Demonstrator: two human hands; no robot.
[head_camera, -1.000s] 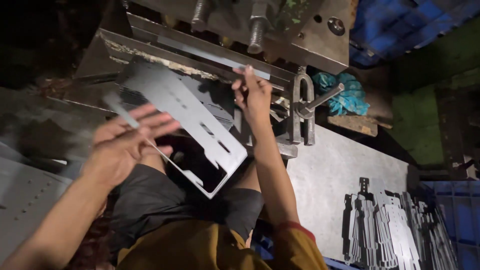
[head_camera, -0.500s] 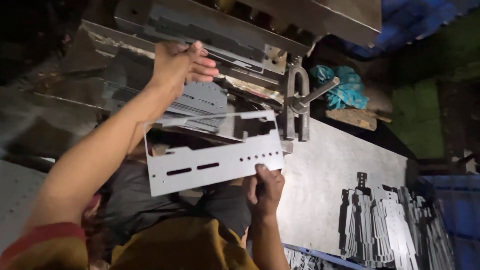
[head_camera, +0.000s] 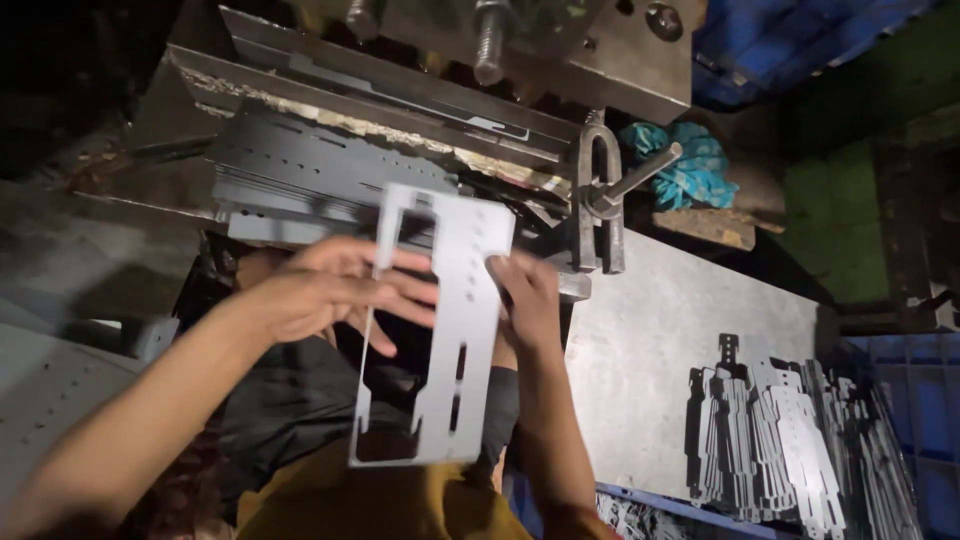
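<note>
Punched metal plate (head_camera: 440, 330): centre frame, long axis near vertical.
Left hand (head_camera: 335, 290): fingers grip its left edge.
Right hand (head_camera: 525, 300): grips its right edge.
Hidden: plate's lower edge against dark lap.

We have turned the punched metal plate (head_camera: 440, 330) from lying crosswise half a second ago to standing lengthwise, its cut-out end pointing at the press. Our left hand (head_camera: 330, 290) has come down from the press bed onto the plate's left edge. Our right hand (head_camera: 525, 300) has moved up from the bottom edge to the right edge.
</note>
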